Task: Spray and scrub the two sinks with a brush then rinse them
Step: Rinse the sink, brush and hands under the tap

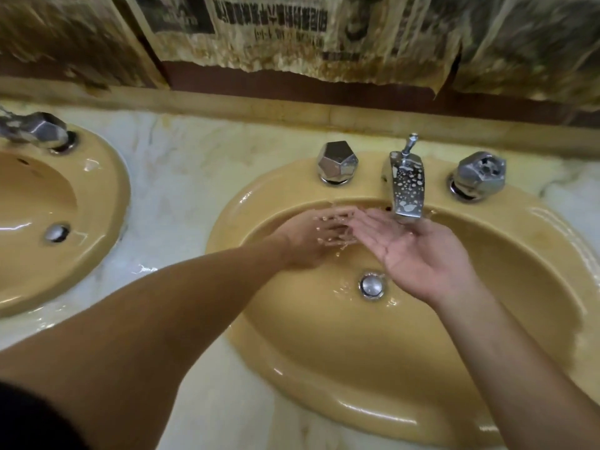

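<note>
A: Grips?
B: I see both released. Right hand (418,251) palm-up under spout (406,190), nearer it; left hand (308,241) just beside.
A: Sinks?
B: Right sink (324,368) below hands; left sink (97,222) at desk's (181,177) left edge.

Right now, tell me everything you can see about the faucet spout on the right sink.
The spout is a short, squared chrome piece, shiny and dotted with white droplets or suds. It stands on the back ledge of the mustard-yellow right sink, between two faceted chrome knobs, and slopes forward over the basin. A thin pull rod rises behind it. The right hand is cupped, palm up, under its mouth; whether it touches the spout cannot be told. Water splashes on the left hand beside it.
</note>
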`<state>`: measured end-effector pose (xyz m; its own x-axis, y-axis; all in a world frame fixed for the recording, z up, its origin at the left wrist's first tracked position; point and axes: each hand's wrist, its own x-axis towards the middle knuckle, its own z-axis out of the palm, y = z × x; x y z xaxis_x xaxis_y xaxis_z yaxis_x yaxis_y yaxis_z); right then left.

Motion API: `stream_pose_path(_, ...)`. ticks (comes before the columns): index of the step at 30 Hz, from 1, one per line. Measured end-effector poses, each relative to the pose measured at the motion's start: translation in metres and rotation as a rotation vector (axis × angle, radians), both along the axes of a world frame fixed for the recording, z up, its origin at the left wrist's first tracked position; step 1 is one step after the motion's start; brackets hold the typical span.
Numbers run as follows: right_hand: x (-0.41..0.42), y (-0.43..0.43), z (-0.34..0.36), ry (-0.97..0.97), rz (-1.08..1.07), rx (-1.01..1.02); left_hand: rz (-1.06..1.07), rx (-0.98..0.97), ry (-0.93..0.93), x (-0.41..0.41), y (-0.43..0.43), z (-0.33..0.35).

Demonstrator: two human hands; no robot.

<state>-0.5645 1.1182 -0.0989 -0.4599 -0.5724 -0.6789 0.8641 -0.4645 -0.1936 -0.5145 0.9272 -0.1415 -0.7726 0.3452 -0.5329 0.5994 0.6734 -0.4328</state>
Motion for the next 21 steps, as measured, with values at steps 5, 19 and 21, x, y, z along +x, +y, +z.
stream_pose_path(5, 0.001, 0.001, -0.003, 0.04, 0.188, 0.092, 0.191, 0.103, -0.074, 0.06, -0.014, -0.032)
stream_pose_path(19, 0.007, -0.003, -0.04, 0.029, 0.231, 0.23, 0.196, 0.145, -0.099, 0.059, -0.01, -0.033)
stream_pose_path(21, 0.02, 0.005, -0.028, 0.135, 0.606, 0.146, 0.421, 0.339, -0.358, 0.076, 0.024, -0.041)
